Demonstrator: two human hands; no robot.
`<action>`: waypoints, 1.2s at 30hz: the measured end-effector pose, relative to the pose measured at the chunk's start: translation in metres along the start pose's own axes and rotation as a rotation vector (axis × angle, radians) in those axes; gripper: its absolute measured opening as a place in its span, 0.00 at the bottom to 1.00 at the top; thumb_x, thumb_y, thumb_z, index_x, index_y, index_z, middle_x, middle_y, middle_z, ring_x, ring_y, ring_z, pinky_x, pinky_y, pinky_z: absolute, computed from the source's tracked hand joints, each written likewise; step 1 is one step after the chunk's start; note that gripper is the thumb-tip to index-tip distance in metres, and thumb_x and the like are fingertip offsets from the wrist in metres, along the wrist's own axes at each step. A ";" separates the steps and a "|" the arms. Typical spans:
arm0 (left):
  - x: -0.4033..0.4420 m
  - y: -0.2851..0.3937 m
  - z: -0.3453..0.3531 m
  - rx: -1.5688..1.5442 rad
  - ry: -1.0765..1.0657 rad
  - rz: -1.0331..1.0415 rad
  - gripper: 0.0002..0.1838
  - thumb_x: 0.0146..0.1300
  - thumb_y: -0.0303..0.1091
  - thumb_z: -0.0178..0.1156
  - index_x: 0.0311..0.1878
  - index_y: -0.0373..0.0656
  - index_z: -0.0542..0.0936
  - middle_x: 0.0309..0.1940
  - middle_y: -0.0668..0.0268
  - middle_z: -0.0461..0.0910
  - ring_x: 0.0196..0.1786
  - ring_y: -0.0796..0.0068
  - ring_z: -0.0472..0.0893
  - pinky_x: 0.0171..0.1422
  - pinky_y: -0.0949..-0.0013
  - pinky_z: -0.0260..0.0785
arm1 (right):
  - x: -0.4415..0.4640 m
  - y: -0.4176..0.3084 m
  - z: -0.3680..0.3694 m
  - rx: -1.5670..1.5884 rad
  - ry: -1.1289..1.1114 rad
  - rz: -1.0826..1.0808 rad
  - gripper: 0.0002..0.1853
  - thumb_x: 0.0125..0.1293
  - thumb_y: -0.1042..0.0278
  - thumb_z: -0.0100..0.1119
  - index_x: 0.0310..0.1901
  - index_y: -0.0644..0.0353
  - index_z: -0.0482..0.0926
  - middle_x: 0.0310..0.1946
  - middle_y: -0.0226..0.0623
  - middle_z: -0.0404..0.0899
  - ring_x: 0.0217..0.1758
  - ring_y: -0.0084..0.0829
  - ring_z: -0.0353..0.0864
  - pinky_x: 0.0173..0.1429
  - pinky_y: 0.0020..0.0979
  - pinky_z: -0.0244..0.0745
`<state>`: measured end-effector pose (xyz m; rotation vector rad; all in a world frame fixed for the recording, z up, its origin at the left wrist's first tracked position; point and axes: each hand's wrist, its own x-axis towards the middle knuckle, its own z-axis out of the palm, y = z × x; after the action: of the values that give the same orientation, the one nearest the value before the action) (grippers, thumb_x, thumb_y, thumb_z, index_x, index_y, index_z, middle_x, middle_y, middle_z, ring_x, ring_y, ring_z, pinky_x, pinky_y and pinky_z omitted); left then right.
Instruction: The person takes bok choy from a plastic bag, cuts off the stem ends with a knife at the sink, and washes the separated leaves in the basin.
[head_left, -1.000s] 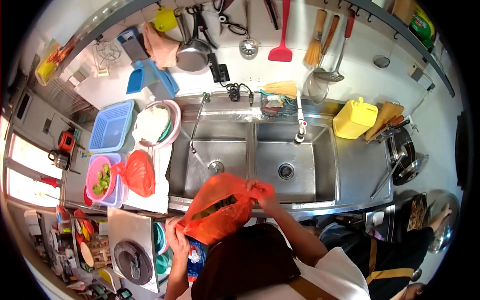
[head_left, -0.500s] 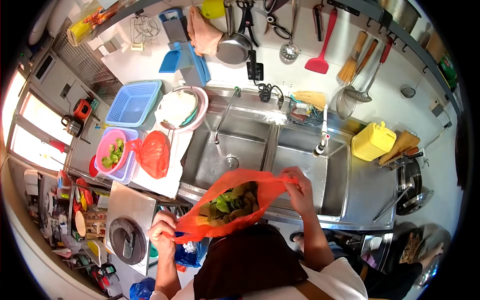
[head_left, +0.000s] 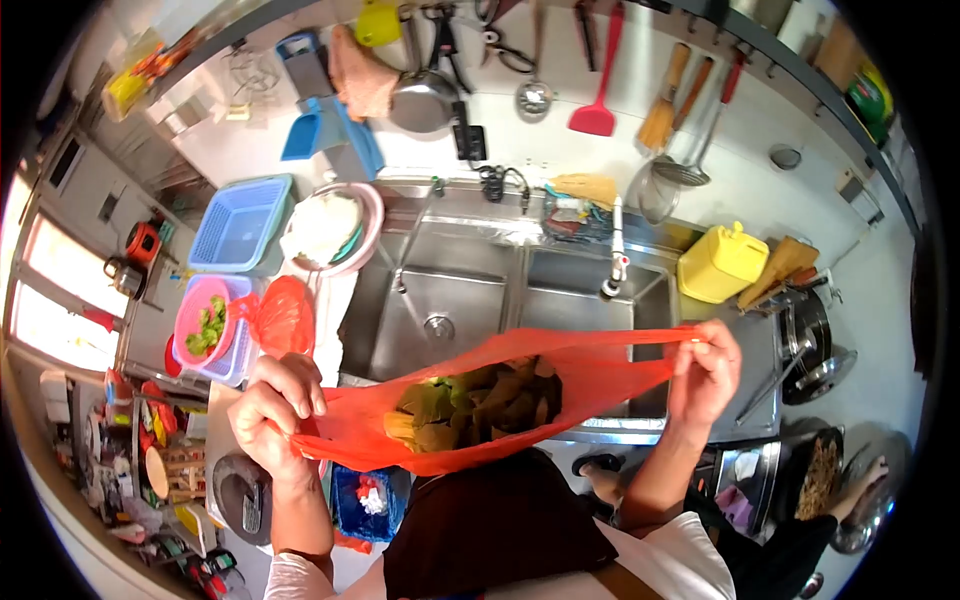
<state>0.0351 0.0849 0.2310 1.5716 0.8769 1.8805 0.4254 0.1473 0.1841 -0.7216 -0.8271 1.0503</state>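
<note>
1. While the red bag (head_left: 350, 422) was narrower before, it now stretches wide by the sink's (head_left: 603, 431) near edge, leaves (head_left: 478, 405) inside.
2. Left fingers (head_left: 286, 384) and right fingers (head_left: 712, 352) clamp its opposite ends.

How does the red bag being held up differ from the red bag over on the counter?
The held bag is pulled wide open between both hands; the counter bag is bunched into a rounded bundle. Leafy pieces show inside the held bag, while the counter bag's contents can't be made out. Both are thin red plastic.
</note>
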 end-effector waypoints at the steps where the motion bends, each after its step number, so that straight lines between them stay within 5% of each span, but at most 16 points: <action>1: 0.011 -0.004 0.012 -0.059 -0.039 0.014 0.20 0.65 0.35 0.58 0.18 0.49 0.63 0.22 0.69 0.66 0.23 0.74 0.68 0.34 0.67 0.60 | 0.000 -0.014 -0.010 -0.003 0.020 -0.059 0.08 0.56 0.74 0.54 0.35 0.70 0.75 0.19 0.37 0.73 0.19 0.25 0.68 0.30 0.26 0.64; 9: 0.071 -0.069 0.146 -0.289 -0.305 -0.198 0.05 0.45 0.18 0.44 0.19 0.39 0.64 0.23 0.60 0.69 0.27 0.71 0.69 0.35 0.72 0.65 | -0.005 -0.077 -0.074 -0.165 0.201 -0.233 0.06 0.62 0.75 0.53 0.37 0.68 0.75 0.23 0.36 0.75 0.24 0.24 0.69 0.34 0.25 0.64; 16: 0.047 -0.147 0.212 -0.226 -0.437 -0.377 0.11 0.46 0.11 0.44 0.18 0.40 0.65 0.23 0.63 0.70 0.29 0.73 0.70 0.37 0.74 0.62 | -0.011 -0.051 -0.123 -0.346 0.292 -0.057 0.05 0.60 0.79 0.55 0.36 0.67 0.80 0.29 0.35 0.80 0.26 0.23 0.74 0.37 0.23 0.68; 30: -0.060 -0.261 0.172 0.114 -0.569 -0.559 0.11 0.43 0.08 0.43 0.22 0.37 0.67 0.24 0.64 0.71 0.31 0.73 0.72 0.38 0.73 0.63 | -0.003 0.072 -0.175 -0.295 0.375 0.204 0.04 0.63 0.79 0.56 0.37 0.66 0.80 0.29 0.29 0.80 0.33 0.19 0.76 0.40 0.22 0.70; 36: -0.029 -0.214 0.183 -0.253 -0.346 -0.510 0.12 0.46 0.09 0.46 0.20 0.40 0.66 0.22 0.66 0.68 0.29 0.72 0.69 0.45 0.65 0.67 | -0.001 0.040 -0.106 -0.234 0.137 0.018 0.04 0.64 0.81 0.57 0.39 0.67 0.79 0.36 0.32 0.81 0.34 0.22 0.77 0.44 0.24 0.72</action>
<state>0.2188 0.2278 0.0702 1.3100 0.7588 1.2602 0.4981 0.1477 0.0968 -0.9898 -0.8342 0.9172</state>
